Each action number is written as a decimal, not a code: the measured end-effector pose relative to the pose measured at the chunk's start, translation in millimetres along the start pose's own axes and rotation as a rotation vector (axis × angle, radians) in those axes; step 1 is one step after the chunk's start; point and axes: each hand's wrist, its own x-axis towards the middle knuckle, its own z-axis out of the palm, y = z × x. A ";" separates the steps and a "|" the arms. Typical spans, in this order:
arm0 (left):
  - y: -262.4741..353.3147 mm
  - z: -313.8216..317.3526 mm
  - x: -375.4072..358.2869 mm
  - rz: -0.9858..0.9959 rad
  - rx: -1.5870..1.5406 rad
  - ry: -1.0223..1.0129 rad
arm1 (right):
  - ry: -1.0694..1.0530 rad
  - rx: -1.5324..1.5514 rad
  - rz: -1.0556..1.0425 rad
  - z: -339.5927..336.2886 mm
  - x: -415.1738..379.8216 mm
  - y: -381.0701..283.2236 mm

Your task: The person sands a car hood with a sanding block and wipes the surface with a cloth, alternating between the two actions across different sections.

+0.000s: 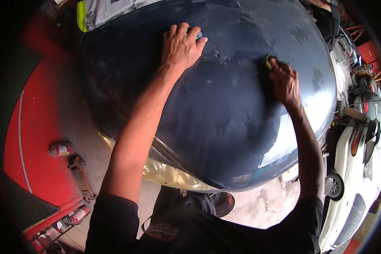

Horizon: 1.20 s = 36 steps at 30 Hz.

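Observation:
A dark, glossy car hood (207, 122) curves across the middle of the view, with dull, uneven patches on it. My left hand (182, 48) presses on its upper part, fingers curled over a small blue block (200, 35) that shows only beside the fingertips. To the right, my right hand (287, 84) lies on the hood with fingers bent round a small yellowish pad (268, 62), slightly blurred. Both arms reach forward over the near end of the hood.
Newspaper (110, 10) with bright yellow tape covers the hood's far left. A red panel (42, 139) stands left, near a red bottle (61, 150). At right are a white car (347, 186) and part of another person (326, 12). A headlight (173, 175) edges the hood.

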 end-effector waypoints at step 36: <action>7.4 -14.7 3.1 -0.036 0.065 -0.127 | -0.037 -0.099 0.088 -18.6 -68.7 -65.2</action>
